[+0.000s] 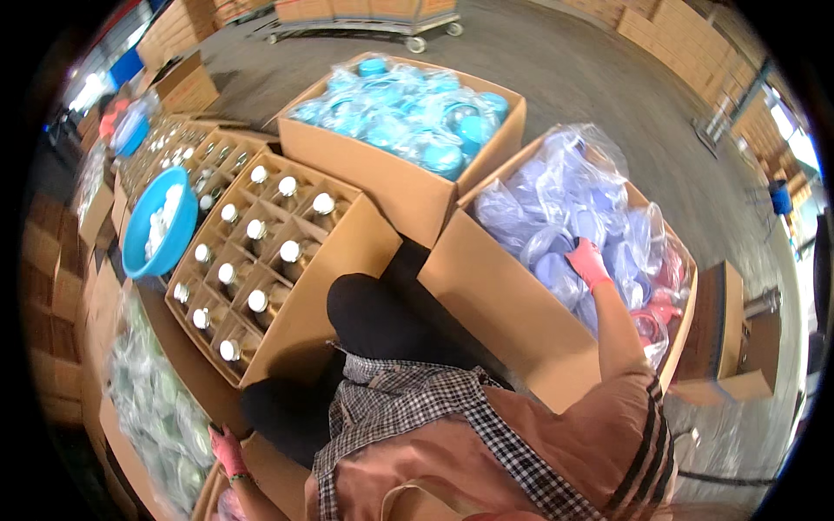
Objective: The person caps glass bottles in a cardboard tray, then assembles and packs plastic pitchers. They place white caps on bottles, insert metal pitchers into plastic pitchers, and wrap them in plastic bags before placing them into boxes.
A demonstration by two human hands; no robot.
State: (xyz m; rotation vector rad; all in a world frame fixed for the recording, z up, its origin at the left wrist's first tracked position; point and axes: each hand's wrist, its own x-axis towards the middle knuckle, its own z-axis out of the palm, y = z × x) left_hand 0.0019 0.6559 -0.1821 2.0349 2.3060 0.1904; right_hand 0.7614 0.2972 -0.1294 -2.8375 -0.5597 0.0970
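Note:
My right hand (589,263), in a pink glove with dark fingertips, reaches into a cardboard box of lavender plastic pieces in clear bags. Its fingers are closed on a bagged lavender piece (553,269), whose exact kind I cannot make out. Low on the left, my left hand (228,450), gloved the same way, is closed on the edge of a cardboard box (246,445). Beside it lie several bagged pale-green pieces (156,408). A divided carton (326,286) near my knees holds several clear bottles with white caps (289,251), standing upright.
Bagged turquoise pieces (391,122) fill another box ahead. A blue basin (130,247) with white caps sits on the left cartons. Red bagged pieces (656,317) share the lavender box. Beyond are a wheeled cart (416,43) and an opened carton (738,347) at right.

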